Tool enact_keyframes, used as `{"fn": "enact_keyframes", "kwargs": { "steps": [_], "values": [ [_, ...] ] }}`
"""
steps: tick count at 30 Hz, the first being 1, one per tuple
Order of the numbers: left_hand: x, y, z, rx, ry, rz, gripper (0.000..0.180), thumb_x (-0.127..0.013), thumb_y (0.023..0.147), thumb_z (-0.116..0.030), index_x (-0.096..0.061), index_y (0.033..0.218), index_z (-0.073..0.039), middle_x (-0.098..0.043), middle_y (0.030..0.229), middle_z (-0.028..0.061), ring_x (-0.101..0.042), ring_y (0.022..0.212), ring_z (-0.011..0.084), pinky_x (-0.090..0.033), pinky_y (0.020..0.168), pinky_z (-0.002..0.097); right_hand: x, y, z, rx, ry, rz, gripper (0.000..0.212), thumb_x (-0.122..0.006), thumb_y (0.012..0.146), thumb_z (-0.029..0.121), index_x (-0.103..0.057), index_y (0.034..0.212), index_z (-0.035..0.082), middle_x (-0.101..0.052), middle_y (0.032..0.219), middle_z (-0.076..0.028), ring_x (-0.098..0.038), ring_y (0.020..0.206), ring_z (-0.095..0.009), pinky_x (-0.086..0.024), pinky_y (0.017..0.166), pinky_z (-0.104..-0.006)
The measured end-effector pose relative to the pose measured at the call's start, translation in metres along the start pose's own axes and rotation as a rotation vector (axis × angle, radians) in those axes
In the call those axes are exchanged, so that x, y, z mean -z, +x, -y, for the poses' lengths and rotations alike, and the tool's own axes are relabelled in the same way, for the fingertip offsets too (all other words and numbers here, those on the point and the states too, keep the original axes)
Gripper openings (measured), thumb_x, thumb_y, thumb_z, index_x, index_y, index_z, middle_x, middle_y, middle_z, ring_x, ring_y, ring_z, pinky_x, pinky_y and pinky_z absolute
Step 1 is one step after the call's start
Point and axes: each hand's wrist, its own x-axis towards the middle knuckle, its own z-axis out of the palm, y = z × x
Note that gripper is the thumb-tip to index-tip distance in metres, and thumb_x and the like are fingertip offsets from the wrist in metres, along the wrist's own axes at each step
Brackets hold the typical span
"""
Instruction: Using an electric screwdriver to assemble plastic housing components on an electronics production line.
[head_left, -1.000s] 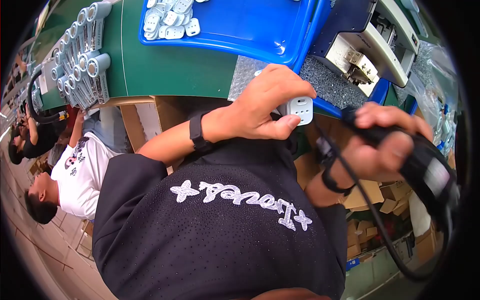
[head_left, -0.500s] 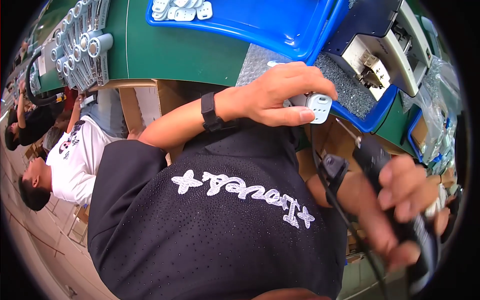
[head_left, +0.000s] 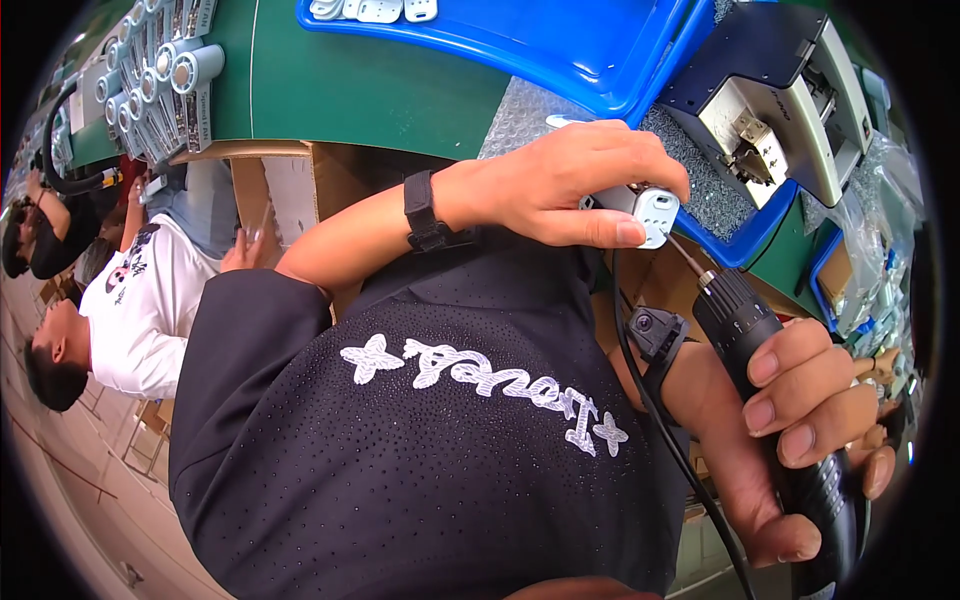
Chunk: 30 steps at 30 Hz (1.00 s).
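Note:
Over the front edge of the green table, my left hand is closed around a small device with a white end plate. Holes and a slot show in that plate, which faces right; most of the device's body is hidden by the fingers. My right hand grips a black electric screwdriver, slanting up and to the left. Its thin bit has its tip at the lower corner of the plate, apparently touching it; whether a screw sits there is too small to tell.
A blue tray holds several white plates. Beside it stands a dark and silver machine in another blue tray. Several light-blue fan parts lie at far left on the green table. A co-worker in a white shirt sits left.
My right hand has brought the screwdriver up and left, so its bit now reaches the white plate. The left hand still holds the device, slightly further right in the picture.

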Motion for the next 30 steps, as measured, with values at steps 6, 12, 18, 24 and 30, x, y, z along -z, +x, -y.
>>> {"fn": "enact_keyframes", "kwargs": {
  "steps": [6, 12, 18, 24, 30],
  "values": [
    [-0.003, -0.001, 0.002, -0.021, -0.022, -0.019, 0.043, -0.059, 0.096, -0.037, -0.058, 0.122, -0.003, -0.064, 0.114, 0.0131, -0.062, 0.099, 0.0311, -0.047, 0.088, 0.0407, -0.002, -0.006, -0.012, 0.012, 0.018, -0.033, 0.053, -0.066, 0.086, 0.053, -0.049, 0.119, 0.015, -0.048, 0.082, -0.002, -0.047, 0.059, -0.014, -0.040, 0.060, -0.0335],
    [-0.008, 0.003, 0.002, -0.036, 0.035, -0.012, 0.055, -0.056, 0.095, -0.049, -0.057, 0.125, -0.003, -0.064, 0.114, 0.0111, -0.062, 0.099, 0.0295, -0.046, 0.085, 0.0399, -0.005, -0.011, -0.014, 0.050, -0.012, 0.073, 0.050, -0.064, 0.088, 0.052, -0.050, 0.118, 0.014, -0.049, 0.081, -0.003, -0.048, 0.056, -0.016, -0.041, 0.058, -0.0340],
    [-0.003, 0.007, 0.003, 0.037, 0.082, 0.098, 0.063, -0.055, 0.092, -0.056, -0.057, 0.127, -0.003, -0.064, 0.115, 0.0100, -0.062, 0.100, 0.0296, -0.046, 0.085, 0.0397, -0.003, -0.012, -0.013, 0.071, -0.093, -0.090, 0.044, -0.063, 0.088, 0.049, -0.052, 0.113, 0.015, -0.049, 0.078, -0.003, -0.046, 0.055, -0.016, -0.041, 0.058, -0.0345],
    [-0.007, 0.005, -0.001, 0.024, 0.088, 0.053, 0.063, -0.057, 0.091, -0.055, -0.056, 0.127, -0.003, -0.064, 0.118, 0.0107, -0.061, 0.104, 0.0301, -0.046, 0.089, 0.0398, 0.071, 0.024, -0.058, 0.082, 0.049, -0.331, 0.026, -0.060, 0.085, 0.033, -0.056, 0.095, 0.009, -0.047, 0.062, -0.004, -0.048, 0.054, -0.017, -0.041, 0.055, -0.0375],
    [-0.003, 0.003, 0.000, 0.042, 0.086, 0.072, 0.062, -0.056, 0.093, -0.053, -0.055, 0.129, -0.003, -0.063, 0.120, 0.0113, -0.060, 0.107, 0.0302, -0.046, 0.091, 0.0398, 0.091, 0.018, -0.067, -0.128, -0.115, -0.076, 0.037, -0.058, 0.092, 0.040, -0.050, 0.116, 0.013, -0.060, 0.086, -0.011, -0.055, 0.065, -0.020, -0.047, 0.062, -0.0412]
  ]
}}
